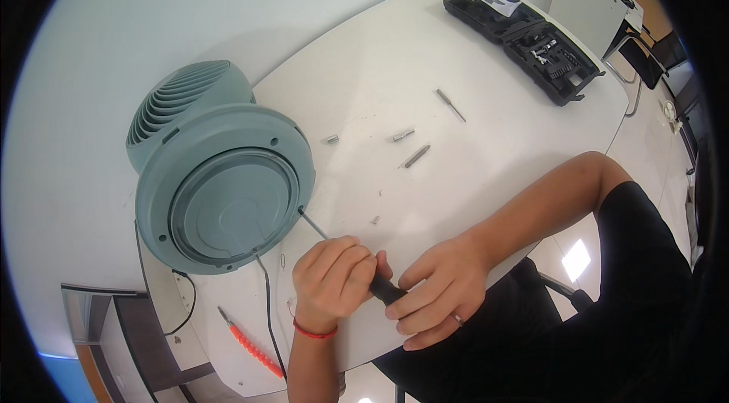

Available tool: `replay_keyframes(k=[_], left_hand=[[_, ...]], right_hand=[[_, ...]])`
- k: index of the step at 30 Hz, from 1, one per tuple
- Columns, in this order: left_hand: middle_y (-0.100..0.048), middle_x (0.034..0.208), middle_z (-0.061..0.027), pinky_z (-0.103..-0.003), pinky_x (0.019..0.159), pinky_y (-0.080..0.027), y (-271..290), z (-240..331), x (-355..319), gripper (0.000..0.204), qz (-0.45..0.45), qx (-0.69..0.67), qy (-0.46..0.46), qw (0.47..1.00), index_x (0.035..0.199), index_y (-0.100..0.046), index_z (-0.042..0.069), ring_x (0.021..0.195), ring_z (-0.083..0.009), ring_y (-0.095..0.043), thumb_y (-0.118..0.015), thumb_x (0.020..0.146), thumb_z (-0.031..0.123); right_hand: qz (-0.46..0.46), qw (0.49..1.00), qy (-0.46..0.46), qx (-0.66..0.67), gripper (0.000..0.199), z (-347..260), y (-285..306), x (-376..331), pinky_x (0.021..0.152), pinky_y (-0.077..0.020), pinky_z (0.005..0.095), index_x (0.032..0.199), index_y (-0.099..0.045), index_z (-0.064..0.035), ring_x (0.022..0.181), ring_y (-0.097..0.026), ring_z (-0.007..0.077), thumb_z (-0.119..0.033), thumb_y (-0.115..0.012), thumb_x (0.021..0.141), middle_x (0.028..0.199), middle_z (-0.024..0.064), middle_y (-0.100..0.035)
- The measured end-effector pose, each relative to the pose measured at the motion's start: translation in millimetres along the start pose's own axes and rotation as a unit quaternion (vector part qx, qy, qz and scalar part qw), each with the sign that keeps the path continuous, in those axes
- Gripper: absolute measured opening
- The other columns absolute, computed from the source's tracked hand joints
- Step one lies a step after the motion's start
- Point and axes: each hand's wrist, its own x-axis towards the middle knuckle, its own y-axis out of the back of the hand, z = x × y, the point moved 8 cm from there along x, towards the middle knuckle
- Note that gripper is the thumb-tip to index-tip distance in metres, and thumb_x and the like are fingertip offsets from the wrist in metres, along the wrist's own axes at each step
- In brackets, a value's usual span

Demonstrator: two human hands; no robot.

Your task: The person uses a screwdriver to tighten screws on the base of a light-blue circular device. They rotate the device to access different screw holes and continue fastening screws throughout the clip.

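Note:
A green-grey desk fan (300,146) lies on its side at the left of the table, its round base turned toward me. I hold a screwdriver (388,291) with a black handle and a long thin metal shaft. Its shaft runs up to a hole at the base's right rim; the tip is hidden there. My left hand (332,275), with a red cord at the wrist, is closed around the front of the screwdriver. The fingers of my right hand (444,289) curl round the rear of the handle. A dark power cord (266,289) hangs from the base past my left wrist.
On the white table (364,76) lie several metal bits (417,156) and small loose parts (374,220). An orange flexible shaft (254,350) is at the lower left. A black tool case (550,61) lies unfolded at the far right. Low furniture (144,335) stands beyond the left edge.

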Motion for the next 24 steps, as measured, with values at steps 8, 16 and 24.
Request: replay_keyframes(k=[8,16,24], left_hand=[[-0.068,0.077,-0.0043,-0.032,0.063,-0.056,-1.8,-1.9,0.5,0.021,-0.013,-0.005,0.011,1.0,0.078,-0.064,0.008,0.074,-0.0236,-0.072,-0.084,0.079,0.003],[-0.065,0.076,-0.0057,-0.031,0.063,-0.056,-2.8,-5.1,2.1,0.022,-0.02,-0.014,0.017,1.0,0.077,-0.062,0.006,0.072,-0.0238,-0.07,-0.083,0.08,0.002],[-0.064,0.076,-0.0052,-0.032,0.063,-0.056,-4.1,-8.0,1.3,0.023,-0.025,-0.018,0.025,0.999,0.076,-0.061,0.006,0.074,-0.0235,-0.07,-0.082,0.08,0.001]], right_hand=[[0.0,1.0,-0.004,-0.005,0.015,0.9,-0.9,0.9,0.071,-0.0555,0.0323,0.111,-0.084,-0.0075,0.113,-0.069,0.0269,-0.005,-0.081,0.097,0.113,0.011,-0.07],[-0.002,1.0,-0.01,-0.003,0.014,4.0,-1.0,2.4,0.074,-0.0576,0.0333,0.112,-0.083,-0.0063,0.113,-0.069,0.0271,-0.004,-0.081,0.098,0.111,0.0112,-0.069],[-0.006,1.0,-0.022,-0.018,0.011,6.0,-4.9,2.0,0.077,-0.0575,0.0315,0.108,-0.081,-0.0069,0.112,-0.068,0.0247,-0.003,-0.077,0.098,0.108,0.0097,-0.068]])
